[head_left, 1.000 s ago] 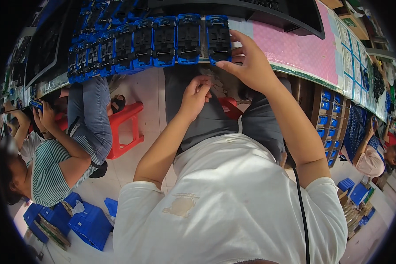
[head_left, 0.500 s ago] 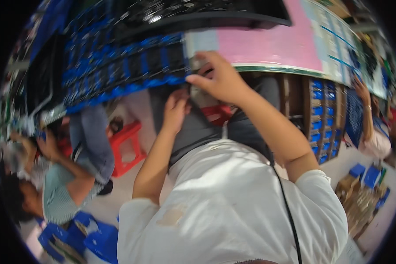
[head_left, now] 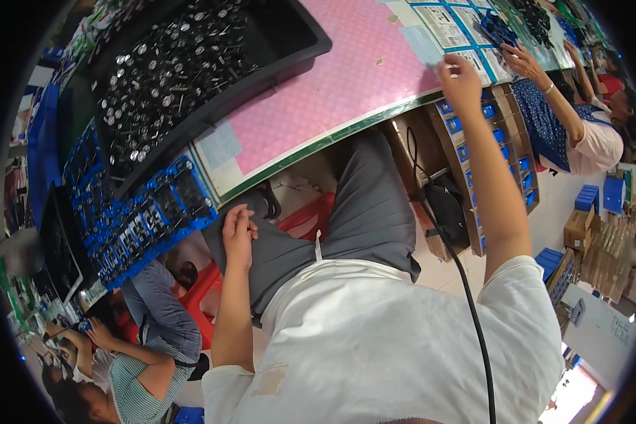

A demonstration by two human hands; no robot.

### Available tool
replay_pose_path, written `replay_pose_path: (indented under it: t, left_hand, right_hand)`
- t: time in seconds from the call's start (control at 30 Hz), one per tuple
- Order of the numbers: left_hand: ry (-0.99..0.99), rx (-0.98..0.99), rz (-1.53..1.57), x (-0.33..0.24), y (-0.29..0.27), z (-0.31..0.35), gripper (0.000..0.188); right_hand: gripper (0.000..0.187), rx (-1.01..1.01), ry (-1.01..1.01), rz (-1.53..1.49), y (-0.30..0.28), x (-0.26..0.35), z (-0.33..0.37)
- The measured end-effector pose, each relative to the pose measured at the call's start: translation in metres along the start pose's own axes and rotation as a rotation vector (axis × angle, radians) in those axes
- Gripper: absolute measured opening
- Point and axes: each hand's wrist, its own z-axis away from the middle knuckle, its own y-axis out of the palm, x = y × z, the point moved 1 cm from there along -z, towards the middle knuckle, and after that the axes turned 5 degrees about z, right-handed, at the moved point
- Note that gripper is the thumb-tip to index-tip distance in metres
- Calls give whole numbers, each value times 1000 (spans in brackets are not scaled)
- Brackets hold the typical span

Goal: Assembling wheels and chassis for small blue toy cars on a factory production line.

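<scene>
Above my left thigh, beside the front edge of the worktable [head_left: 318, 143], is my left hand [head_left: 239, 230]. Its fingers are loosely bent and a little apart, with nothing visible in them. My right hand [head_left: 462, 83] is stretched out to the right, over the table's front edge by the white printed sheets [head_left: 466, 63]. Its fingers curl loosely with a gap at the thumb, and no object shows in it. A pink mat [head_left: 346, 78] covers the table between the hands and a large black tray [head_left: 261, 95] of small black parts with shiny round ends [head_left: 162, 81].
Blue trays with dark parts [head_left: 145, 222] lie left of the black tray. Under the table at right stand a shelf with blue bins [head_left: 466, 152] and a black bag [head_left: 445, 208]. A black cable [head_left: 466, 283] hangs past my right side. Co-workers [head_left: 148, 371] sit on both sides.
My right hand has moved from the blue trays far to the right. My left hand has drawn back over my thigh. The view has turned, showing more of the pink mat and black tray.
</scene>
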Motion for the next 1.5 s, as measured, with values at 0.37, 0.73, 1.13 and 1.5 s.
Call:
replay_pose_path:
  t: [0.37,0.73,1.13,1.5]
  left_hand:
    - [135,-64,-376,23,16,-8,22]
    - [-97,-10,-90,7,85,1,22]
    - [205,526,328,-85,180,45,42]
    - [111,318,483,-106,109,51,38]
  right_hand:
    - [81,20,-75,679,-40,-232,-198]
    - [72,156,70,526,-44,-279,-207]
    - [38,461,-467,-236,-54,152,80]
    - [27,696,-840,-433,14,287,22]
